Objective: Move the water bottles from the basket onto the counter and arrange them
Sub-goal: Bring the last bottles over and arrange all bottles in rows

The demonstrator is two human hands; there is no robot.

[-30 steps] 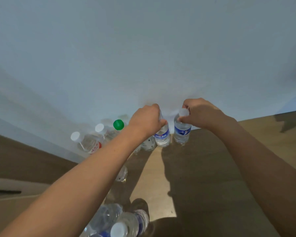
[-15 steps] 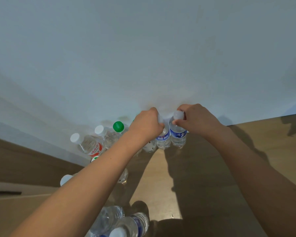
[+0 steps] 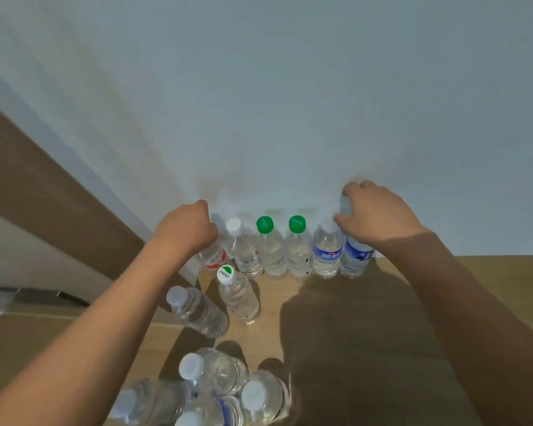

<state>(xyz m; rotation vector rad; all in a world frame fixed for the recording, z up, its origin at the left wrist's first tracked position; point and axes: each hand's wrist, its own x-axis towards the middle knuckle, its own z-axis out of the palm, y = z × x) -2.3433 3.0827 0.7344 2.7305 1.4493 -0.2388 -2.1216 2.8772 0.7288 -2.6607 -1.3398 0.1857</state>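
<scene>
- Head view, centre: six water bottles standing in a row against the white wall (image 3: 259, 103), caps up, packed touching — probably so the row stays straight and none tips.
- Right of centre: right hand (image 3: 379, 213) curled over the cap end of the blue-label bottle (image 3: 356, 256) at the row's right end, gripping its neck; likely seating it flush with its blue-label neighbour (image 3: 327, 255).
- Left of centre: left hand (image 3: 186, 230) closed round the top of the red-label bottle (image 3: 214, 256) at the row's left end, bracing that end; cap hidden under the fingers.
- Between the hands: two green-cap bottles (image 3: 265, 225) and a white-cap bottle (image 3: 234, 225), untouched.
- Lower centre: more bottles standing loose on the wooden counter (image 3: 366, 318), one with a green-and-white cap (image 3: 225, 274) just in front of the row, a cluster (image 3: 216, 382) at the bottom edge.
- No basket visible.
- Left of the row: counter edge close beside the red-label bottle, no room to extend there.
- Right half of frame: open counter, plenty of space for further bottles.
</scene>
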